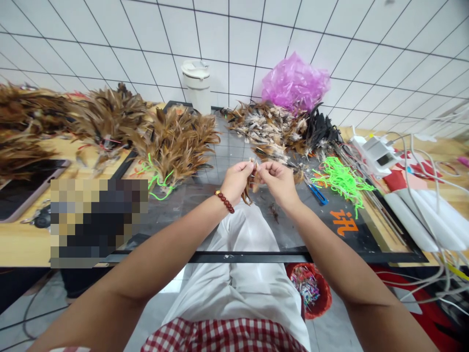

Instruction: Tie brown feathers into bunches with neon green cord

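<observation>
My left hand [236, 180] and my right hand [278, 182] meet above the near part of the dark cutting mat [205, 234]. Both are closed in a pinch on a small bunch of brown feathers [249, 188] that hangs down between them. A red bead bracelet [224, 201] is on my left wrist. Behind the hands lies a loose heap of mixed brown, white and black feathers [273, 129]. To the left sits a tied bundle of brown feathers [178, 142] with a green cord.
More brown feather bundles [73, 115] cover the wooden table at left, beside a phone [25, 188]. Green cords [340, 180], blue scissors [318, 193], a pink plastic bag [295, 80], a white cup [198, 85] and a white device with cables [379, 152] lie around. A red bin [309, 288] stands below.
</observation>
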A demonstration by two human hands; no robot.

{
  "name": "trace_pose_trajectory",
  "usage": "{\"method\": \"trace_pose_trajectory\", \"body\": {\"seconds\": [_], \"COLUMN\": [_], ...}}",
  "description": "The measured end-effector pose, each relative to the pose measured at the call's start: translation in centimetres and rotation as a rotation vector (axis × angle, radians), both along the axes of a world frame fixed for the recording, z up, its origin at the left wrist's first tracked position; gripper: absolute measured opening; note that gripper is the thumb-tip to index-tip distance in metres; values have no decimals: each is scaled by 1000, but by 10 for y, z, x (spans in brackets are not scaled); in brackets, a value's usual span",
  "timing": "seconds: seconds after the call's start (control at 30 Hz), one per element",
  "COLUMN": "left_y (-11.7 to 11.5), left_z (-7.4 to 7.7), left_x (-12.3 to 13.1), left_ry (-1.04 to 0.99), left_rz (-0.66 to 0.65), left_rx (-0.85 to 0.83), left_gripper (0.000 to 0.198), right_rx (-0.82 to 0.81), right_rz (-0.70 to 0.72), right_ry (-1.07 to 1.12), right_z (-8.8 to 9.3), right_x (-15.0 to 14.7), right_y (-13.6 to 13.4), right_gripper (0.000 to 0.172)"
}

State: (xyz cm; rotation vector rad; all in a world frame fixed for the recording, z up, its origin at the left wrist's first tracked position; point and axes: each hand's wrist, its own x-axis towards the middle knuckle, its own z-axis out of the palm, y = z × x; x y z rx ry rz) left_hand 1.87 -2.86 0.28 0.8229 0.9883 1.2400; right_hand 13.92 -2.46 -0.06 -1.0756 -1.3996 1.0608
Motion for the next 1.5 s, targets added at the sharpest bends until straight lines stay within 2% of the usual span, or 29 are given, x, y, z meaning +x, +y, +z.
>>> {"method": "trace_pose_trajectory", "body": {"seconds": [0.17,0.33,0.57,0.63,0.7,0.77,0.83,0.9,0.97,1.03,1.13,1.2,1.37,1.43,1.5], "left_y": [-2,-2,6,8,8,8,7,7,7,6,5,5,6,6,6], "left_z": [-1,-1,-4,-4,-3,-3,-3,-5,-7,-8,-7,-7,-7,-7,-7], "left_x": [3,2,-3,-4,-5,-5,-5,-4,-4,-4,-4,-4,-5,-5,-5], "left_ry": [4,-11,-143,-159,-131,-92,-58,-6,55,106,148,160,172,186,213], "left_rz": [4,1,78,90,93,86,71,54,32,1,-47,-68,-101,-95,-71], "left_rx": [18,15,34,22,3,-9,0,43,94,108,91,91,101,99,87], "left_gripper": [21,20,16,16,17,20,22,21,19,18,17,17,15,15,16], "right_rx": [71,108,345,409,460,431,271,81,-63,-114,-74,-27,43,49,44], "right_rz": [-79,-21,66,83,5,-198,-363,-439,-429,-401,-367,-317,-205,-205,-200], "right_ry": [-109,-174,-588,-673,-785,-912,-1123,-1347,-1495,-1580,-1680,-1751,-1860,-1791,-1579], "right_z": [-1,2,0,8,20,33,41,40,31,21,13,14,36,50,62], "right_x": [0,-1,0,6,20,45,75,103,124,133,132,128,133,137,134], "right_y": [-1,-7,-11,-11,-12,-16,-23,-32,-42,-49,-54,-56,-65,-73,-79], "right_gripper": [26,21,45,43,33,28,25,27,28,30,32,30,26,25,24]}}
